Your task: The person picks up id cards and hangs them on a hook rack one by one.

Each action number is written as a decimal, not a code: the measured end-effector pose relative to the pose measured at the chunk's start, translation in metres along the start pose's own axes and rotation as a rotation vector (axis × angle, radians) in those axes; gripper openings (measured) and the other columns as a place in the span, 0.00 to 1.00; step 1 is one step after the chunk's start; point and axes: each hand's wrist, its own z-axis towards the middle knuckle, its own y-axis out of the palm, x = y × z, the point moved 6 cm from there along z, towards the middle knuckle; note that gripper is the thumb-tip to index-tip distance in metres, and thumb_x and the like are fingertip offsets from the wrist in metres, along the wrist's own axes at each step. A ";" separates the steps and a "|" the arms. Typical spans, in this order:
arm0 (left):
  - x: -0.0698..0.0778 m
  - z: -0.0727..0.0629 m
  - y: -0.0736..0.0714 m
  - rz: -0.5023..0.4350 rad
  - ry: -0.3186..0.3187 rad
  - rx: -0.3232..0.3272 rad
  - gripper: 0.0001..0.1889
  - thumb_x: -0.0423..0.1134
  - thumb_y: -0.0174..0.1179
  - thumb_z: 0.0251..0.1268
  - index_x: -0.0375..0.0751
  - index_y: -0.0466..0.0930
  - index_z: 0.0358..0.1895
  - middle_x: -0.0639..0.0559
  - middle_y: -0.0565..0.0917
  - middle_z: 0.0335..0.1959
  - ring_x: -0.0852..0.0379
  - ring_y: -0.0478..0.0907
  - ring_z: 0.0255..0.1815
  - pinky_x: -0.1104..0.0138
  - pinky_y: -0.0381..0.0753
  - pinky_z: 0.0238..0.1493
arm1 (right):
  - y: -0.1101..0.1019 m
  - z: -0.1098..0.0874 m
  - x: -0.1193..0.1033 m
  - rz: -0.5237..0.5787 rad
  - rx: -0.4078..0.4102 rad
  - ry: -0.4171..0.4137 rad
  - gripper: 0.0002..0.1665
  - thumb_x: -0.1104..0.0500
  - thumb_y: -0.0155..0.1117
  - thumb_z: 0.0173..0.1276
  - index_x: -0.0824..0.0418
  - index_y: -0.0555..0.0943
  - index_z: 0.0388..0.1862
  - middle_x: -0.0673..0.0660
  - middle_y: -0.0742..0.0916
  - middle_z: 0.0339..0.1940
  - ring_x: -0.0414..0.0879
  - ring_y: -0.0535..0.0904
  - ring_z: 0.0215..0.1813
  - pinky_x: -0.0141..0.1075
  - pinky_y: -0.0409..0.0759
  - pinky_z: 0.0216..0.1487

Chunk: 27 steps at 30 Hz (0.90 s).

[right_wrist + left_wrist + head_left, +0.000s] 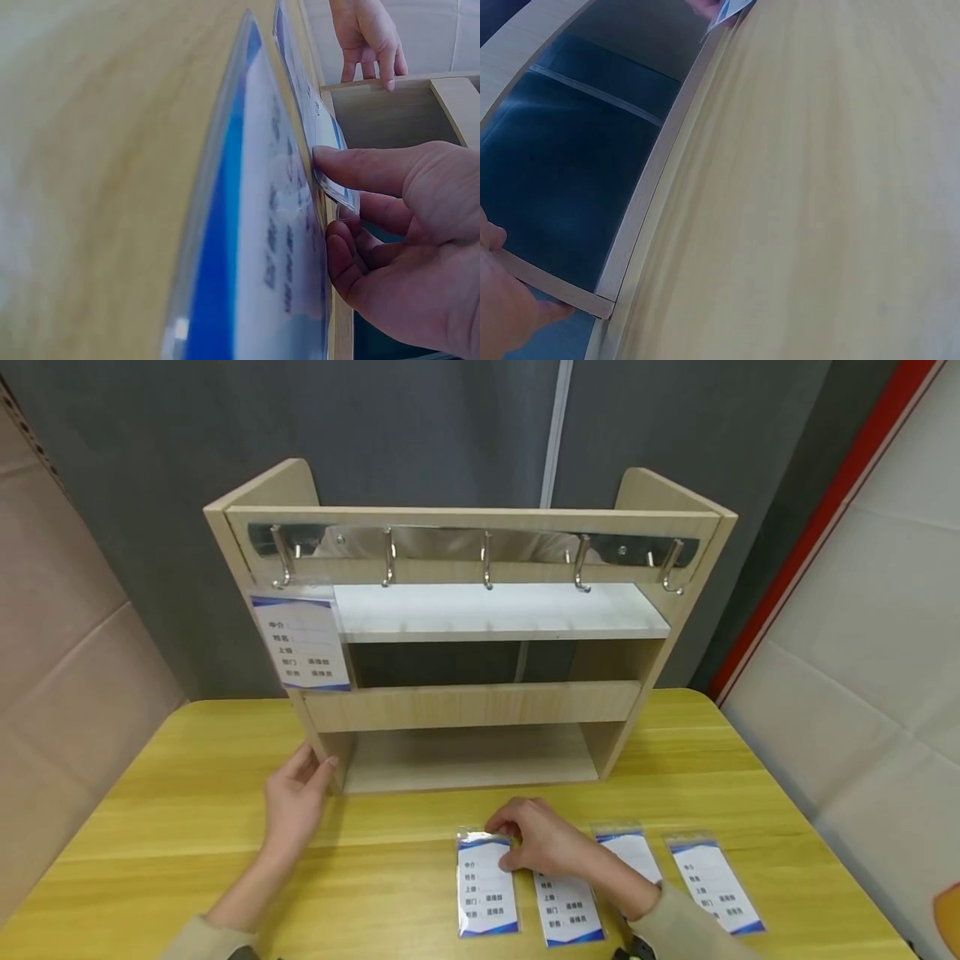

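A wooden shelf rack (480, 706) with a row of metal hooks stands on the table. My left hand (296, 797) grips the lower front edge of its left side panel, thumb in front; the left wrist view shows the same hand (514, 300) around the panel's edge. One clear-sleeved name badge (303, 639) hangs from the leftmost hook (282, 560). My right hand (543, 839) pinches the upper right part of another name badge (486, 897), whose top end bends up from the table in the right wrist view, between thumb (367, 166) and fingers.
To the right of the pinched badge lie three more badges: one close by (570, 914), one partly behind my right forearm (633, 853), and one at the far right (716, 885). A grey partition (435, 427) rises behind the rack. The yellow wood-grain tabletop (150, 852) extends around it.
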 end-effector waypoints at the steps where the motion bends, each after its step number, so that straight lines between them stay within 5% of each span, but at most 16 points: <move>1: 0.000 0.000 0.000 -0.002 0.000 0.002 0.27 0.26 0.57 0.75 0.32 0.67 0.74 0.30 0.73 0.69 0.36 0.74 0.67 0.77 0.79 0.54 | 0.000 0.000 0.001 0.002 0.002 -0.005 0.24 0.65 0.82 0.55 0.62 0.86 0.52 0.45 0.84 0.41 0.38 0.76 0.41 0.31 0.81 0.45; 8: 0.001 -0.001 -0.001 -0.003 -0.020 -0.012 0.27 0.27 0.57 0.76 0.32 0.65 0.75 0.29 0.72 0.69 0.33 0.72 0.68 0.79 0.79 0.54 | -0.001 -0.001 0.004 0.016 0.025 -0.030 0.25 0.64 0.82 0.55 0.56 0.85 0.52 0.45 0.79 0.43 0.39 0.75 0.44 0.31 0.81 0.48; 15: 0.001 0.000 -0.002 0.022 -0.045 -0.007 0.27 0.28 0.58 0.76 0.33 0.66 0.75 0.31 0.72 0.70 0.36 0.73 0.69 0.78 0.78 0.54 | -0.001 0.000 0.003 0.129 0.055 -0.025 0.21 0.67 0.80 0.58 0.58 0.82 0.48 0.47 0.81 0.38 0.41 0.76 0.39 0.31 0.82 0.40; 27: 0.000 -0.001 0.000 0.006 -0.058 -0.019 0.28 0.27 0.57 0.76 0.32 0.64 0.76 0.30 0.70 0.71 0.36 0.71 0.70 0.77 0.78 0.54 | -0.004 -0.002 0.002 0.224 0.057 -0.022 0.22 0.68 0.72 0.66 0.61 0.80 0.58 0.49 0.82 0.43 0.43 0.78 0.42 0.30 0.84 0.42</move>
